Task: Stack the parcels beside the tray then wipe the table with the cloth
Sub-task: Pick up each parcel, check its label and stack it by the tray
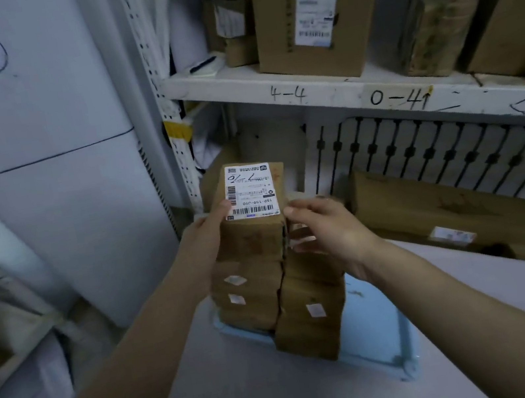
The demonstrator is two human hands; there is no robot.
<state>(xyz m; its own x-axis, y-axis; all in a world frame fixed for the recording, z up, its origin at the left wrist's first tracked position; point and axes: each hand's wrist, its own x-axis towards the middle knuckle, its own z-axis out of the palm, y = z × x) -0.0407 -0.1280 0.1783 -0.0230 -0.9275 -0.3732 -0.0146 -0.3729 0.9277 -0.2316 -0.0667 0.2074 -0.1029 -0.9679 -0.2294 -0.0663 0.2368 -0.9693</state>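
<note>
— Two hands meet on the top parcel (254,238). The left hand (211,233) grasps its left side, thumb at the label's (250,190) edge. The right hand's (326,228) fingers (294,209) touch the right corner, too blurred to call a grip.
— Room?
— It tops a two-column stack (252,291) in the tray (376,329), by the counter's (251,391) left edge.
— Writing?
— The label reads 159-159-J10, upside down; the shelf (323,91) reads 4-4 and 0-41.
— Long axis?
— Toward the shelf.

Parcel storeroom: white shelf (323,94) edge hand-marked with codes (4-4, 0-41), label-bearing cardboard boxes (276,22) on it.
</note>
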